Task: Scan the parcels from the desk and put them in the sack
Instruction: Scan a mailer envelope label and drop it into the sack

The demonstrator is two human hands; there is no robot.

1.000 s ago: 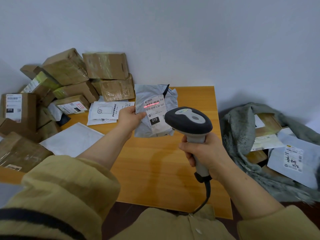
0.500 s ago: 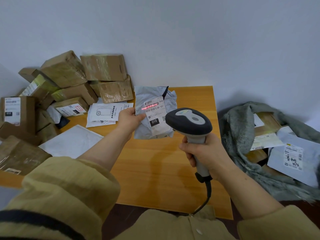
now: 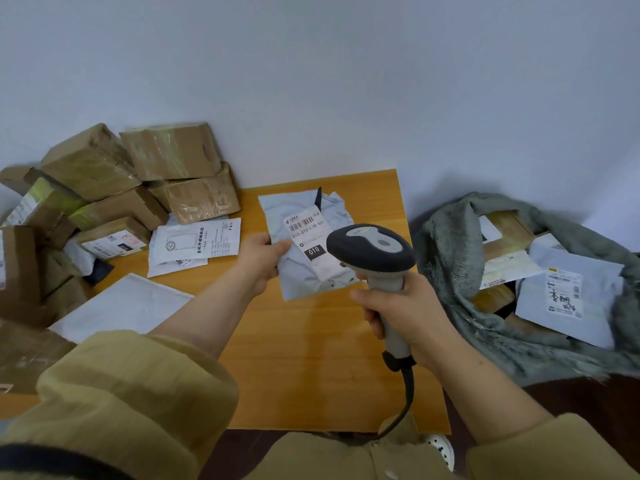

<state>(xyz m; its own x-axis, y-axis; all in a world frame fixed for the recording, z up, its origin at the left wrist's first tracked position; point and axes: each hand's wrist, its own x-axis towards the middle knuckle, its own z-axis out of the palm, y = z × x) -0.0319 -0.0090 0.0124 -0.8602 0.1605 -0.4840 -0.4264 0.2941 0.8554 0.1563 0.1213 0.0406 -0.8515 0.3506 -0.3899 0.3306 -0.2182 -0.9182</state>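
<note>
My left hand (image 3: 261, 258) grips the left edge of a grey plastic mailer (image 3: 301, 271), held up over the wooden desk (image 3: 311, 358) with its white barcode label facing me. My right hand (image 3: 405, 317) grips the handle of a corded barcode scanner (image 3: 372, 247). The scanner's dark head covers the mailer's lower right part. No red scan line shows on the label. To the right of the desk lies an open grey sack (image 3: 450, 258) holding several parcels, a grey mailer (image 3: 568, 296) on top.
Several taped cardboard boxes (image 3: 173, 150) are piled at the desk's back left against the wall. White envelopes (image 3: 197, 242) and a flat white mailer (image 3: 121, 306) lie on the desk left of my arm. The scanner's cable hangs toward my body.
The red scan line on the label has gone out. The mailer and scanner have drawn closer together, the scanner head now overlapping the mailer.
</note>
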